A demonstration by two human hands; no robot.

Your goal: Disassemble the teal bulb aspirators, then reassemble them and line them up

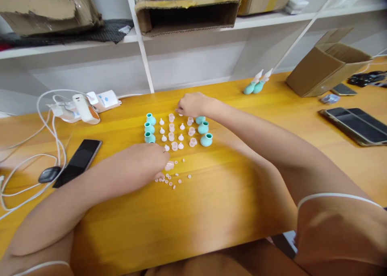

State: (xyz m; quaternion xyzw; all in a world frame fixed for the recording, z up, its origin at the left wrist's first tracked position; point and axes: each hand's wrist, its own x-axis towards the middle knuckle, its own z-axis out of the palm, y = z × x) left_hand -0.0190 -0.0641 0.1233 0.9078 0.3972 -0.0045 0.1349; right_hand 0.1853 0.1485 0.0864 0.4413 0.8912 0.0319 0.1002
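Small parts lie in rows on the yellow wooden table (211,211): teal rubber bulbs (206,139) on both sides, white cone tips (180,137) and clear cups (171,136) between them. My right hand (193,104) reaches over the far end of the rows, fingers curled in a pinch on a small pale piece I cannot make out. Nearer to me, my left hand (145,159) rests closed by the front of the rows, fingers pinching a clear cup (169,165). Several tiny pale beads (169,181) are scattered just beside it.
Two assembled teal bulbs with white tips (256,84) stand at the back. A black phone (79,160), a mouse (49,173), a power strip (86,104) and white cables lie to the left. To the right are a cardboard box (326,68) and more phones (356,125). White shelving stands behind.
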